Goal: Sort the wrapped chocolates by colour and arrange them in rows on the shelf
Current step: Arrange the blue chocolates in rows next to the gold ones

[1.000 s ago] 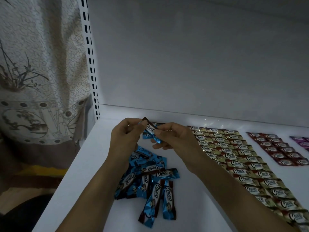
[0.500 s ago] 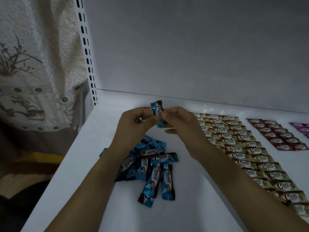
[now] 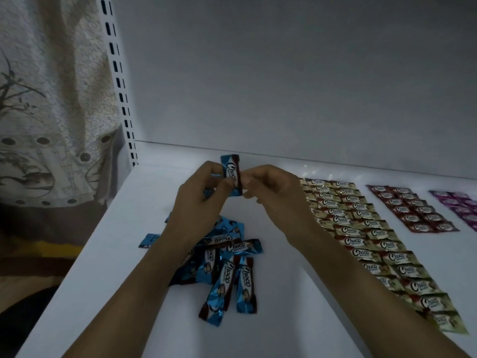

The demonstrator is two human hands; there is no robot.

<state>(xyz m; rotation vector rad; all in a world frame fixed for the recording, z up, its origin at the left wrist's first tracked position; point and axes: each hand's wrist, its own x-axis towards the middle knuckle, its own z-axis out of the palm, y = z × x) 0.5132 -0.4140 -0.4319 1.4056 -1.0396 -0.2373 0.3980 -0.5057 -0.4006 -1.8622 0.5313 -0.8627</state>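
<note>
Blue chocolate (image 3: 232, 177) turned upright; both hands' grip pinching it; left palm contents unclear.

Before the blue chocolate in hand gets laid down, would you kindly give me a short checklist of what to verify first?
1. Blue chocolate held: ok, pinched upright between left hand and right hand.
2. Printed side facing up: ok, "Choco" lettering visible.
3. Free shelf space for a blue row: ok, bare strip between the blue pile and the gold rows.
4. Gold, red and purple rows undisturbed: ok.
5. Blue row started: not ok, the blues lie in a loose heap.
6. Wrapper undamaged: cannot tell.
</note>
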